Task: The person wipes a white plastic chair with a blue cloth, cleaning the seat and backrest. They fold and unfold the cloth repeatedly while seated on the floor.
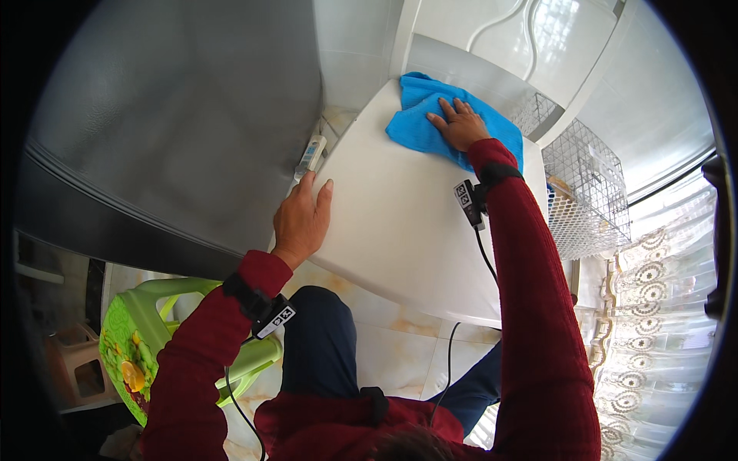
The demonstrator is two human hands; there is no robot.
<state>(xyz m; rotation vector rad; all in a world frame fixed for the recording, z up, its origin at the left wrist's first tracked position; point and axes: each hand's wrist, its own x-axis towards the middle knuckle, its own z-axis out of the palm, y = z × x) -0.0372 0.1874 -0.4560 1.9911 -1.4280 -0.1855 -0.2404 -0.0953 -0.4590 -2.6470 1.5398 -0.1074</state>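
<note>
A blue cloth (424,124) lies partly folded over the far end of a white appliance top (398,213). My right hand (461,127) rests flat on this cloth with its fingers spread; the cloth is not visibly gripped. At the left edge of the white top is my left hand (302,222), its thumb apart from the fingers and nothing visible in it. Just beyond its fingertips stands a white power strip or similar device (311,154), in the gap beside a dark grey appliance panel (190,115).
A green plastic stool (150,305) with a patterned top stands low at left. To the right are a wire cage (588,190) and a lace curtain (651,311). White panels (501,34) rise behind the cloth. Black cables (487,253) hang from both wrist devices.
</note>
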